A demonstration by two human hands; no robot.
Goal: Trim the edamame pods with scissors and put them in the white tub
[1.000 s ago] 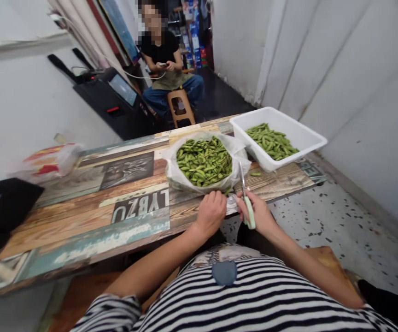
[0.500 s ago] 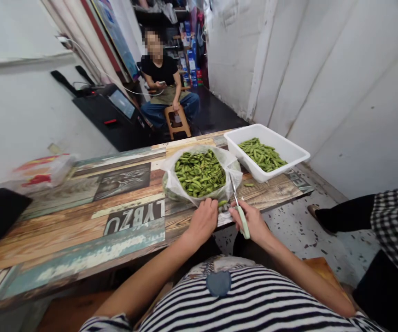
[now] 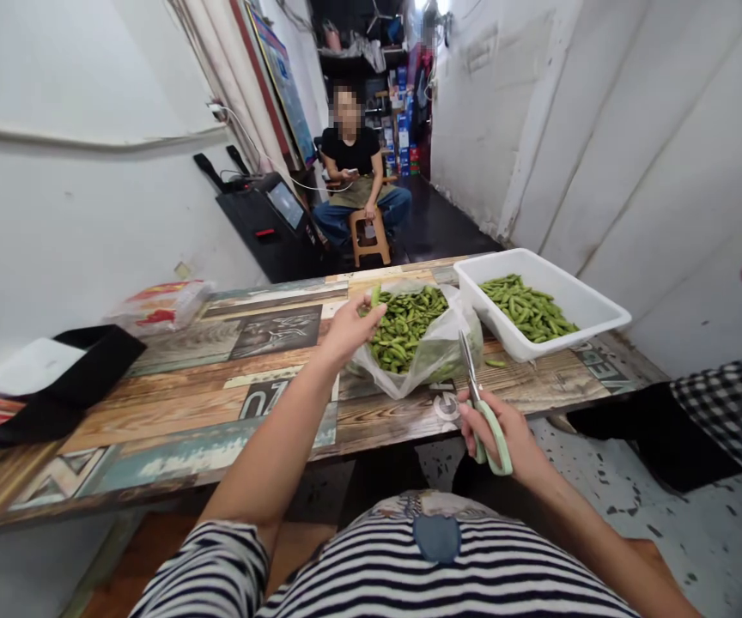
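Note:
My left hand point(image 3: 350, 328) is at the left rim of a clear plastic bag point(image 3: 403, 382), pinching a green edamame pod point(image 3: 376, 296) between thumb and fingers. The bag's mouth is rolled wide, and many edamame pods point(image 3: 410, 322) fill it. My right hand point(image 3: 506, 433) grips a pair of scissors point(image 3: 492, 429) with pale green handles at the table's front edge. Their blades point up and away, close to the bag's right side, and look closed. Behind and to the right, a white plastic tub point(image 3: 526, 350) holds more pods point(image 3: 526, 306).
A loose pod point(image 3: 495, 363) lies on the wood-patterned table point(image 3: 216, 429) between bag and tub. At the left are a plastic package point(image 3: 161, 305) and a black open container point(image 3: 88, 386). A seated person point(image 3: 355, 163) is beyond the table; another person's checkered garment point(image 3: 735, 412) shows at right.
My left hand has moved from the bag's near side up to its left rim and now holds a pod. My right hand has drawn slightly back with the scissors. The view has shifted.

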